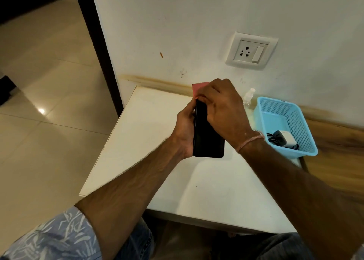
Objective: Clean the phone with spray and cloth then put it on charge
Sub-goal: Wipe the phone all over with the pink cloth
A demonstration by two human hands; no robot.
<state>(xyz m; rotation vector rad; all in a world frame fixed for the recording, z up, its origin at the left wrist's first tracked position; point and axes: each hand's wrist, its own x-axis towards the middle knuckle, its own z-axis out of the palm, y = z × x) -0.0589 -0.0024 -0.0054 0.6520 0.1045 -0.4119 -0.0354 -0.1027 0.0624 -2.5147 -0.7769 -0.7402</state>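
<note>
Phone [206, 135] sits in the air above the white table [137, 141], not touching it. Long axis runs near to far from the wearer, roughly vertical in view, leaning slightly so the near short edge sits further right. Dark face points up and to the right; can't tell whether it's screen or back.

Left hand [184, 131] is wrapped round the phone's left long edge, thumb up near the far end, palm along the lower part. Closed firmly on it.

Right hand [220, 110] comes over the far half from the right, fingers curled down, pressing a pink cloth [199, 89] against the phone's top end. Cloth is pinched under the fingers; only a corner shows, sticking out past the knuckles toward the wall. A thin thread band sits on the right wrist.

Spray bottle [249, 97] stands at the back of the table by the wall, mostly hidden behind the right hand, just left of the blue basket [275, 110]. Basket is at the table's right edge and holds a white charger [284, 138] with dark cable bundled beside it.

Wall socket [252, 51] is above the basket, nothing plugged in.
</note>
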